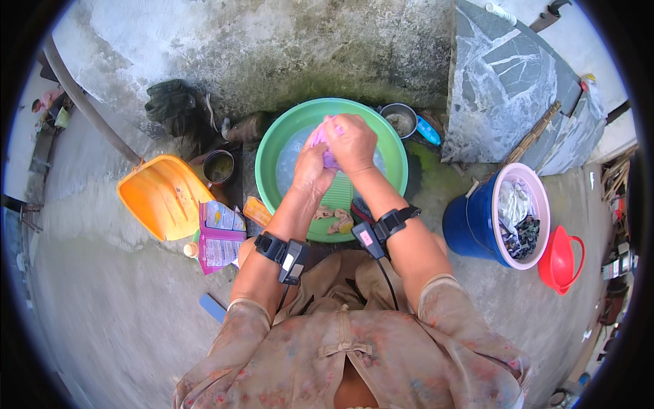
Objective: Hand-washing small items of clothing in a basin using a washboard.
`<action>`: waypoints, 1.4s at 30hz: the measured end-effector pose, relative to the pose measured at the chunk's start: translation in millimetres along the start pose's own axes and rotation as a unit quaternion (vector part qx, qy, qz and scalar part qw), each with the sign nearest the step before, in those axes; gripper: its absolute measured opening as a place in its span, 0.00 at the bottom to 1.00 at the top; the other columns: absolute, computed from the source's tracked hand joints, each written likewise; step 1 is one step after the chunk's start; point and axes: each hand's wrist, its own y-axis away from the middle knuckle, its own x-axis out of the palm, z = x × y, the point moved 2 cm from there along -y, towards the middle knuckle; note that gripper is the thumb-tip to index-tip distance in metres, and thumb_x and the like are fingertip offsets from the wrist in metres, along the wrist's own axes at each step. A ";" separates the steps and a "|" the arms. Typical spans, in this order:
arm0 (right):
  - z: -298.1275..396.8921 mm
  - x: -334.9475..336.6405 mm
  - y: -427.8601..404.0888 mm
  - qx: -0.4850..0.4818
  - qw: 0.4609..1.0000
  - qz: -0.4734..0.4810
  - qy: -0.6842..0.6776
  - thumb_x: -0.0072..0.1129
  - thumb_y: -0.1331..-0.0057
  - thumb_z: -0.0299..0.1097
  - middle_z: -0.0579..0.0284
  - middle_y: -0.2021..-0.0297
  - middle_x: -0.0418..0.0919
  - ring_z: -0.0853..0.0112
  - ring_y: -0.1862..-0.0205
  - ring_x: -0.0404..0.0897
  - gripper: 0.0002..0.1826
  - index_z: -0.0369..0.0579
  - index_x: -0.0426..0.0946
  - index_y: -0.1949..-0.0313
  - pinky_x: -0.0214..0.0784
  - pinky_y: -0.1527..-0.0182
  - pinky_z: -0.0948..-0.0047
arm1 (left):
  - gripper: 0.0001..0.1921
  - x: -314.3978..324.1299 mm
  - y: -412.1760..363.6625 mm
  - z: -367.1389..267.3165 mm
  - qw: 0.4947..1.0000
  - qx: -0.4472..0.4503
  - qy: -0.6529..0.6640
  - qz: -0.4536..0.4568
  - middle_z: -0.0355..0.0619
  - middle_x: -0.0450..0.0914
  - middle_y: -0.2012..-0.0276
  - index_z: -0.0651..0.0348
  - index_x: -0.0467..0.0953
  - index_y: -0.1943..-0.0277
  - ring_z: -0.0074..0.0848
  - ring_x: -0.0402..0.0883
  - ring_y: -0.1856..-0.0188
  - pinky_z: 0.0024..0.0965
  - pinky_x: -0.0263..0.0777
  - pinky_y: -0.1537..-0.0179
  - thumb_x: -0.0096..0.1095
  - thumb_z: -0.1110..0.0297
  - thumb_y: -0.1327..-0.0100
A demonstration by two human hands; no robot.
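Both my hands grip a bunched pink cloth above the sudsy water of a round green plastic basin. My left hand cups it from below and the left, fingers partly hidden by the cloth. From the upper right, my right hand closes over it in a fist. A ribbed green washboard slopes in the near part of the basin. On its lower end lie crumpled beige cloths, and a dark cloth is beside them, partly hidden by my right forearm.
Right of me stand a blue bucket topped by a pink basin of clothes and a red dipper. Leftward are a yellow shovel, a detergent bag and a dark can. A metal pot and blue brush sit behind the basin.
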 end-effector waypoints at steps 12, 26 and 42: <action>-11.5 3.3 0.7 0.026 0.999 0.034 -0.019 0.57 0.41 0.40 0.58 0.78 0.76 0.58 0.73 0.76 0.14 0.48 0.72 0.80 0.68 0.72 0.59 | 0.19 7.6 1.0 -1.6 0.998 -0.064 0.006 -0.009 0.45 0.69 0.41 0.54 0.62 0.37 0.34 0.70 0.41 0.50 0.63 0.41 0.39 0.66 0.29; -47.2 20.5 15.4 0.421 0.596 0.313 -0.608 0.56 0.36 0.47 0.57 0.45 0.73 0.64 0.45 0.73 0.27 0.46 0.68 0.43 0.65 0.43 0.62 | 0.19 -7.1 -9.6 -34.6 0.997 -0.032 0.073 0.014 0.48 0.72 0.43 0.60 0.65 0.40 0.37 0.72 0.42 0.45 0.64 0.40 0.42 0.65 0.30; -23.0 -7.5 -27.2 0.152 0.866 0.152 -0.452 0.65 0.41 0.30 0.65 0.69 0.79 0.79 0.66 0.76 0.10 0.40 0.77 0.62 0.69 0.62 0.78 | 0.15 -13.4 -19.5 -22.9 0.998 -0.040 -0.041 0.002 0.46 0.79 0.56 0.61 0.73 0.50 0.32 0.77 0.52 0.42 0.70 0.47 0.50 0.62 0.33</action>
